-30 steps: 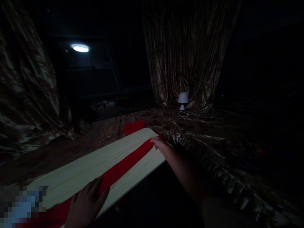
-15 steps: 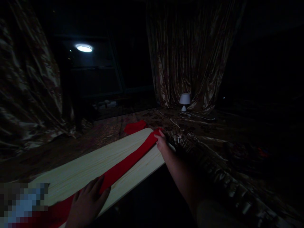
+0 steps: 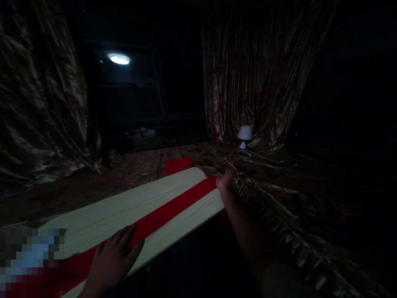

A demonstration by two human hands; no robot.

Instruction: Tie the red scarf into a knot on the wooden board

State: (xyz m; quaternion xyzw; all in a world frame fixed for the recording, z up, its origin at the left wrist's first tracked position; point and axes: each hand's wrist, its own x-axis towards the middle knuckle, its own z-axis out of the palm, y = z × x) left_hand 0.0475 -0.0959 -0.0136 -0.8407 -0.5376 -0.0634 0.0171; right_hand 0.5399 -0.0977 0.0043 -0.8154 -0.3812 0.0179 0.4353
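Observation:
A long strip of red cloth (image 3: 173, 210) lies lengthwise along a pale wood-grain board (image 3: 124, 209). My left hand (image 3: 114, 256) rests flat on the cloth near the board's front, fingers spread. At the far right end of the board, my right hand (image 3: 224, 181) is at the end of the strip; its fingers are dim and partly hidden, so their grip cannot be made out. Beyond the board's far edge lies a second red cloth (image 3: 179, 164).
Patterned curtains (image 3: 251, 74) hang at the back and left. A white lamp (image 3: 245, 133) with a cable stands on the patterned floor covering. Gathered shiny fabric (image 3: 297, 252) lies at right. A pixelated patch covers the lower left.
My right hand has moved a little right to the board's end, and the strip's far end now lies flatter and wider. My left hand stays on the cloth. The view has shifted slightly.

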